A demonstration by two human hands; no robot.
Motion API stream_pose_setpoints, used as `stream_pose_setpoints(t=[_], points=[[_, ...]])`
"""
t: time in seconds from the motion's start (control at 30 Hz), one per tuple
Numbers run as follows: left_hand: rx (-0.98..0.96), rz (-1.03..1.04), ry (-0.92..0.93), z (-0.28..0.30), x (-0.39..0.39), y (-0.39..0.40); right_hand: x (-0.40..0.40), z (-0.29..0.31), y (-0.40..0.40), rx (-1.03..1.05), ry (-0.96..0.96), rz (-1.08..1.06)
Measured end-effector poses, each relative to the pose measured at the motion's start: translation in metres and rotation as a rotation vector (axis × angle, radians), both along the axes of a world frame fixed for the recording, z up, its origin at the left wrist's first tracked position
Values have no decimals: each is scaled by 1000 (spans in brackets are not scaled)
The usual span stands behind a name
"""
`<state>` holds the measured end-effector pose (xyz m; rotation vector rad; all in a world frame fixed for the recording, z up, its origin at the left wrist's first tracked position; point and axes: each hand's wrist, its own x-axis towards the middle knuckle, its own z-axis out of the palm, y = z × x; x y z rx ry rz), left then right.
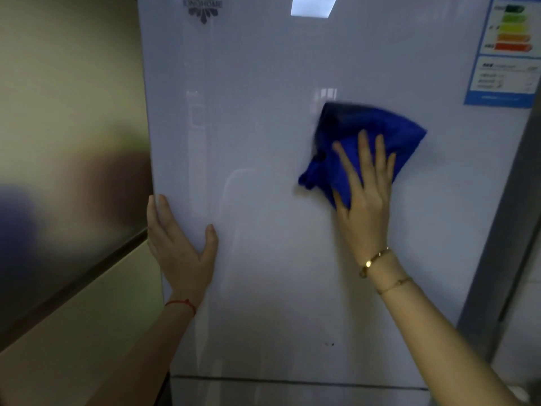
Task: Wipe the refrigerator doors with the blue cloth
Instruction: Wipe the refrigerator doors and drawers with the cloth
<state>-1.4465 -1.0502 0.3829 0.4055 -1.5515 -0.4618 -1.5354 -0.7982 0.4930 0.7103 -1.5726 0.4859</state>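
The glossy white upper refrigerator door point(263, 142) fills most of the view. My right hand point(366, 194) lies flat with fingers spread on the crumpled blue cloth point(377, 127), pressing it against the door right of centre. My left hand point(178, 247) rests on the door's left edge, fingers wrapped around the edge and thumb on the front face. A seam near the bottom separates a lower door point(292, 394).
An energy label sticker point(508, 51) is stuck at the door's top right. A dark logo point(203, 10) sits at the top. A beige cabinet or wall point(67, 112) stands close on the left. A grey side panel point(509, 215) runs down the right.
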Motion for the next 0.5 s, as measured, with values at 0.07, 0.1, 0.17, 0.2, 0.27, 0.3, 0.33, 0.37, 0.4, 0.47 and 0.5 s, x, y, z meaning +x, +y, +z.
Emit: stream_pose_setpoints(t=[0.07,0.1,0.17,0.2,0.27,0.3,0.33,0.37,0.4,0.47,0.5], points=[[-1,6,1,1,0,0,-3,-58,1,170,22,11],[-1,3,-1,1,0,0,-5,-99,5,258,21,9],[-8,-15,-2,0,2,1,-6,-187,17,423,-13,-11],[-13,-20,-2,0,3,1,-5,-229,26,478,-48,-31],[-13,-18,-4,0,3,0,-1,-289,44,511,-104,-103],[-11,-13,-5,-1,3,0,0,-303,52,505,-114,-133],[-9,-8,-5,-1,3,0,-1,-304,57,492,-113,-147],[-6,-6,-5,-1,3,0,-4,-296,60,459,-116,-144],[-3,-6,-4,-1,3,1,-6,-280,60,404,-119,-130],[-2,-8,2,-1,4,2,-9,-231,49,191,-127,-90],[-2,-3,2,0,3,2,-10,-207,42,59,-161,-73]])
